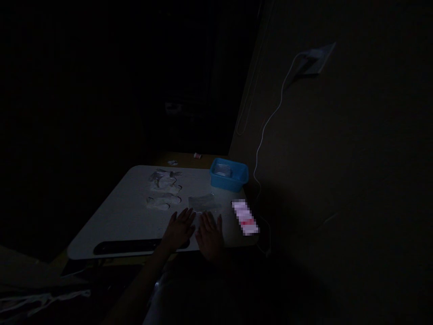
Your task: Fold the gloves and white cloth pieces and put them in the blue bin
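In dim light, my left hand point(179, 230) lies palm down over the near part of a white table point(125, 212), its fingers stretched out. My right hand point(209, 235) rests beside it, also flat with fingers extended. Just beyond the fingertips lies a clear plastic bag point(203, 202), flat on the tabletop. I cannot tell whether the right fingertips touch its near edge. Farther left are pale crumpled items point(164, 201) that look like thin fabric or plastic, with a clear crinkled wrapper point(162, 174) behind them.
A blue basket point(226, 183) holding clear packets point(222, 170) stands at the back right. A lit phone point(245, 217), its screen blurred, lies at the right edge. A white cable point(264, 131) hangs from a wall socket point(318, 58). A black slot point(128, 246) runs along the table's front.
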### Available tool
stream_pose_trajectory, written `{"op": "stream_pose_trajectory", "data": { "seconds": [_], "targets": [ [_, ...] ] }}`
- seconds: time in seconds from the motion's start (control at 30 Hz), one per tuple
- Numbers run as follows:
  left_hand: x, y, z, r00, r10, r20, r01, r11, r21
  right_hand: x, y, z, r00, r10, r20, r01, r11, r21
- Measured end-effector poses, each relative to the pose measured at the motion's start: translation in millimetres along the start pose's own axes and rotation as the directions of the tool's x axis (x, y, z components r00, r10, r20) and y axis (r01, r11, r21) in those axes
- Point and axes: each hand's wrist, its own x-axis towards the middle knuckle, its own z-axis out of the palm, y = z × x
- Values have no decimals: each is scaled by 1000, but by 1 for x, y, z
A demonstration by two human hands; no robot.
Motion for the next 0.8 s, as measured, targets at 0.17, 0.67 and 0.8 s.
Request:
{"op": "stream_pose_trajectory", "data": {
  "seconds": [0.17,0.67,0.8],
  "targets": [
    [0,1,-1,1000,0,9,0,1000,10,-4,-7,4,1000,7,0,-7,1000,0],
    [0,1,-3,999,-32,41,33,999,-17,-27,33,10,951,273,-144,-288,954,-90],
    [0,1,-4,999,-25,45,27,999,-26,-28,33,16,942,275,-190,-294,952,-80]
  ]
}}
